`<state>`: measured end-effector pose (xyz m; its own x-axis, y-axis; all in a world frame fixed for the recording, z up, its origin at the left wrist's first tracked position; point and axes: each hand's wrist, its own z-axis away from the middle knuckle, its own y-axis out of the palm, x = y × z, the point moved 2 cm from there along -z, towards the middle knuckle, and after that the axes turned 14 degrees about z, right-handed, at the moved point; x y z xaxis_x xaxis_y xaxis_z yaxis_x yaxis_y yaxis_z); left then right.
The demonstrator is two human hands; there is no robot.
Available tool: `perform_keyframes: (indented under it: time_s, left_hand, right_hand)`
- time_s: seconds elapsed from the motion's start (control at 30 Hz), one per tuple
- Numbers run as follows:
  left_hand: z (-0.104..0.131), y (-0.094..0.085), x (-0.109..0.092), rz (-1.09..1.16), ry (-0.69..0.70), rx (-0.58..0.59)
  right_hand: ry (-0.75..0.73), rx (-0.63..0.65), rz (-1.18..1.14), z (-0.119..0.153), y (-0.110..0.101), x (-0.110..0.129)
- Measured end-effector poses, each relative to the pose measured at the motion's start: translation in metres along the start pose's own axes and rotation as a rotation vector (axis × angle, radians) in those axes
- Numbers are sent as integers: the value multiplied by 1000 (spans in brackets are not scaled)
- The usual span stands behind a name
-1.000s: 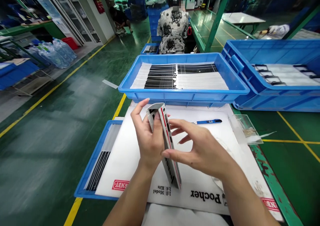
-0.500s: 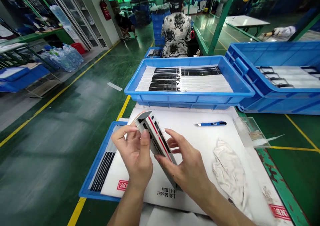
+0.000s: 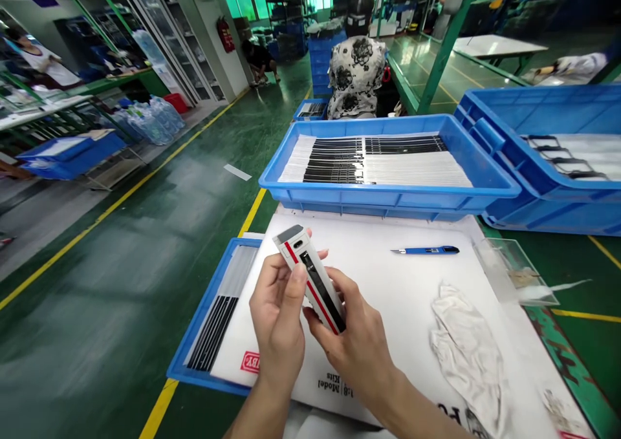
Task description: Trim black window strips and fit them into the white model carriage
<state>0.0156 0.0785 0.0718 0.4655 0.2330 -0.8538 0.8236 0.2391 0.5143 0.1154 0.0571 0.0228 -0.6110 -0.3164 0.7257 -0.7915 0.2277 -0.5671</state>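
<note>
- White model train shell [image 3: 310,277], red stripe and dark window band: held tilted above the white cardboard sheet [image 3: 388,284], pinched between both hands.
- Left hand [image 3: 279,319]: fingers curled around the shell's near left side, thumb pressed along its face.
- Right hand [image 3: 359,342]: fingertips gripping the shell's lower end.
- Crumpled white cloth [image 3: 466,348]: on the sheet, right of the hands.
- Blue pen [image 3: 427,250]: on the sheet, beyond the hands.
- Blue tray [image 3: 388,196]: past the sheet's far edge, filled with flat white and black strips.

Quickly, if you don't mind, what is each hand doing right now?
Left hand: closed on the train shell, upper part.
Right hand: closed on the same shell, lower end.
</note>
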Motion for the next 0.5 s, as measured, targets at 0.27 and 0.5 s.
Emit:
perform_keyframes:
  time_s: [0.27,0.5]
  left_hand:
    - [2,-8,-1,112,-83,-8]
    - [0,-9,3,12,-65,1]
  right_hand:
    - [-24,-70,49,3,0,-4]
    - [-18,-93,87,2,-1,-5]
